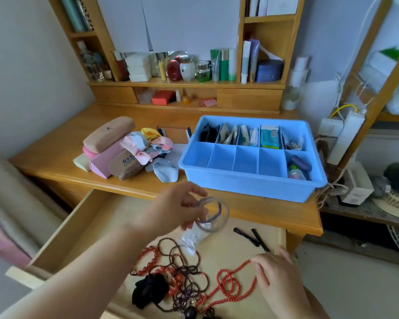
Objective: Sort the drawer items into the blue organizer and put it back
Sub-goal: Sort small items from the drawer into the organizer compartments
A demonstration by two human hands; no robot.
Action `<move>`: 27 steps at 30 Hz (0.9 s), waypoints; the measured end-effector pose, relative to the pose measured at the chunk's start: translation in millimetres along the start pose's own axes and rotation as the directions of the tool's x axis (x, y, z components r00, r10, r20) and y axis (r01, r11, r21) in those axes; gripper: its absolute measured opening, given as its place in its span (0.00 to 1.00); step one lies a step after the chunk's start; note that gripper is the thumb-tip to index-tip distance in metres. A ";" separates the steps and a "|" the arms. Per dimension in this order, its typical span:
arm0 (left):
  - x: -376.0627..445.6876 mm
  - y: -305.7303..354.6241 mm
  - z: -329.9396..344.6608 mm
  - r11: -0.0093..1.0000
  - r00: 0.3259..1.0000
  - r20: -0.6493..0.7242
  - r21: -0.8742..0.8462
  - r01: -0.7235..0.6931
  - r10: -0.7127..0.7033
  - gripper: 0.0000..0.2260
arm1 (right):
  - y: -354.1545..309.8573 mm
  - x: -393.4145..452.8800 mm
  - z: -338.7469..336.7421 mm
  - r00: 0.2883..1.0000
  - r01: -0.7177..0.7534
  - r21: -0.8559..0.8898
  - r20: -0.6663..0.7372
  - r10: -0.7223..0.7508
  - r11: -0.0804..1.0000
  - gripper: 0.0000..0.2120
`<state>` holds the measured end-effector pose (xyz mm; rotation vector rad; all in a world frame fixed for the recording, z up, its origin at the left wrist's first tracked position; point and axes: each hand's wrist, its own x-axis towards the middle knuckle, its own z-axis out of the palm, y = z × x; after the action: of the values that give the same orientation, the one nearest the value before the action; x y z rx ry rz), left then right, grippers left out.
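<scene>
Bangles [209, 211] in left hand [175, 207] (blurred)

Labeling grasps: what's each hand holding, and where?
Left hand grips clear glass jar by its side. Right hand pinches the red bead strand near its end.

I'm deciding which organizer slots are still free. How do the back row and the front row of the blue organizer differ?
The back row is filled in every compartment with packets, tubes and a blue pack standing upright; the front row shows four bare compartments, with only its rightmost one holding small items. The back row's compartments look narrower than the front row's. Both belong to the same blue organizer on the desk.
</scene>
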<state>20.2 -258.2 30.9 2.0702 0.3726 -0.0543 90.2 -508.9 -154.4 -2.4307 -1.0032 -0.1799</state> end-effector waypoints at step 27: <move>17.7 -103.3 5.7 0.836 0.944 -0.268 0.549 -0.014 0.192 0.05 | -7.1 3.8 -6.3 0.999 -0.015 -0.016 0.046 0.015 1.000 0.12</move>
<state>8.3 -211.2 -62.1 2.6727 0.4759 0.2722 88.5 -505.4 -144.9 -2.4660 -1.0067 -0.1270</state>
